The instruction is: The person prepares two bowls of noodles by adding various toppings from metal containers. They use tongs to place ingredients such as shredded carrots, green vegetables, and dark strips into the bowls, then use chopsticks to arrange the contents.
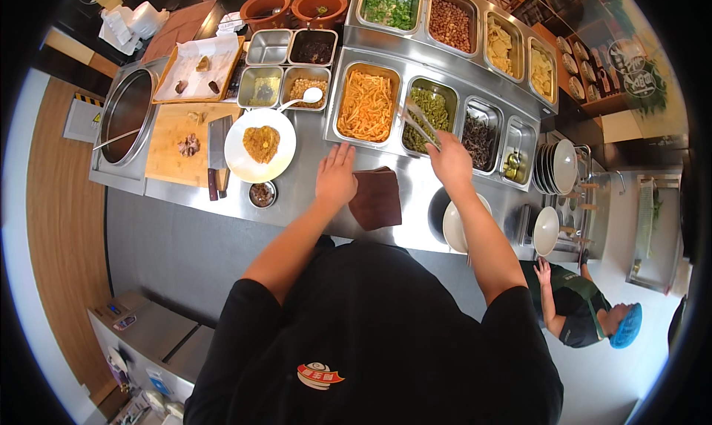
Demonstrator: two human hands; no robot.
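My left hand [336, 174] lies on the steel counter with its fingers stretched out and nothing in it, just left of a folded brown cloth [377, 198]. Metal tongs [421, 123] are held in my right hand [451, 159], their tips over the edge between a pan of orange shreds [367, 105] and a pan of chopped green vegetables [433, 105]. Further left, a white plate [236, 147] holds a browned, patty-like food [261, 144]. Below that plate stands a small metal bowl [262, 194] of dark sauce or relish. A white bowl [457, 225] is partly hidden behind my right forearm.
A cleaver [218, 147] lies on a wooden cutting board [167, 141] with meat pieces. A large pot [129, 116] stands at the far left. Stacked bowls [556, 166] are at the right. A co-worker in a blue hair cover [627, 326] stands at the lower right.
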